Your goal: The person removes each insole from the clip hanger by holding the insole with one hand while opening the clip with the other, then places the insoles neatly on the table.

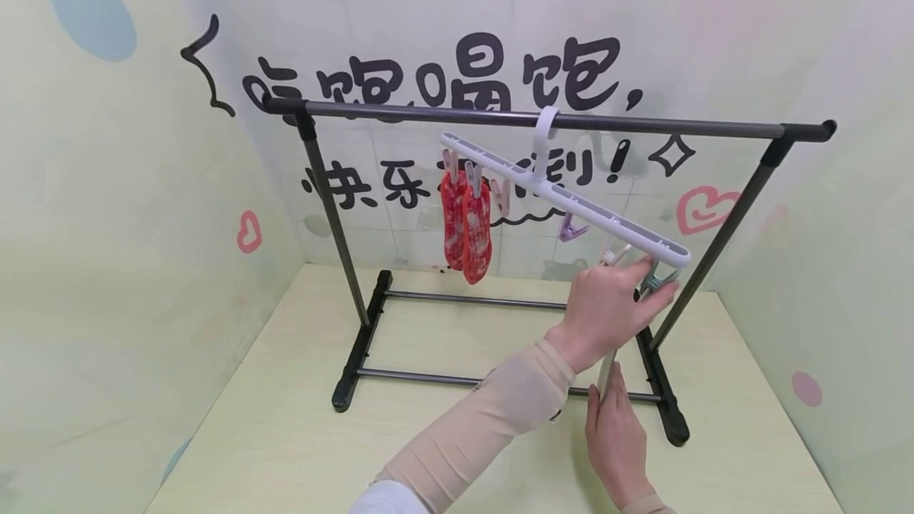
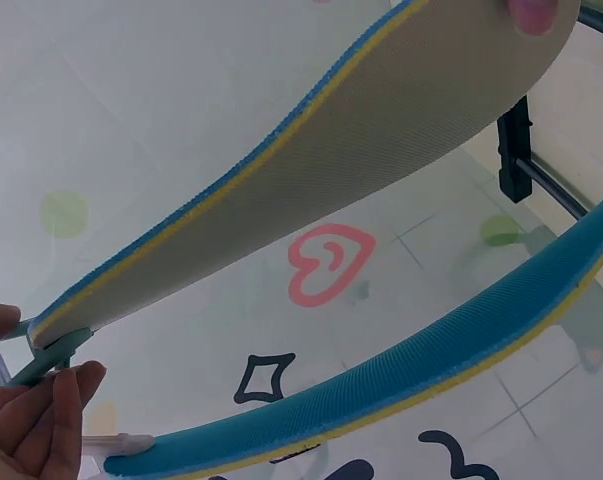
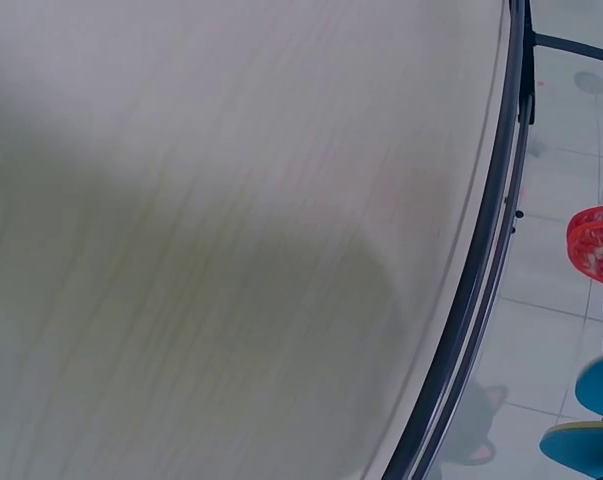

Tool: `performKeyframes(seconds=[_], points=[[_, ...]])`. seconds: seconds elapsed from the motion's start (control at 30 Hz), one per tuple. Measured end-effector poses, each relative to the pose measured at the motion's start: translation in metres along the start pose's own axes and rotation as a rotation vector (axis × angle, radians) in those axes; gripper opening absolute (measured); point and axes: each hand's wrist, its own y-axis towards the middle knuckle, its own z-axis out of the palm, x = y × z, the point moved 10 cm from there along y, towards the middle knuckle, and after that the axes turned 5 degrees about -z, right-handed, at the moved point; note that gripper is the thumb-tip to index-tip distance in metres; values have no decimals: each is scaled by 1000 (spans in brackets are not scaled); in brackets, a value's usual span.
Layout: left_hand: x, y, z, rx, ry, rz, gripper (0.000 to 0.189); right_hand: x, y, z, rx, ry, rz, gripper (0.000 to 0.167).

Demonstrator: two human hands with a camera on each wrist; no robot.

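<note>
The head view is taken from above, aimed forward and down, far enough back for the whole rack (image 1: 428, 113) to be framed. In the left wrist view, turned nearly upside down, the blue insoles (image 2: 401, 372) are seen close up; the pink heart (image 2: 331, 258) is shared with the head view. The right wrist view, rolled sideways, is mostly filled by the desk (image 3: 201, 280); the red insoles (image 3: 596, 248) are shared with the head view.

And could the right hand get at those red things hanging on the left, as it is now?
Probably not easily: in the head view the left forearm crosses between the right hand and the red pair, and that hand is holding the lower end of an insole.
</note>
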Motion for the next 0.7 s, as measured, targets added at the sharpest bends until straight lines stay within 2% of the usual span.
performKeyframes(seconds=[0.23, 0.7], points=[[-1, -1, 1, 2, 10, 7, 16, -1, -2, -2, -31, 17, 1, 50], [-3, 4, -3, -54, 44, 30, 16, -6, -16, -9, -41, 57, 31, 50]])
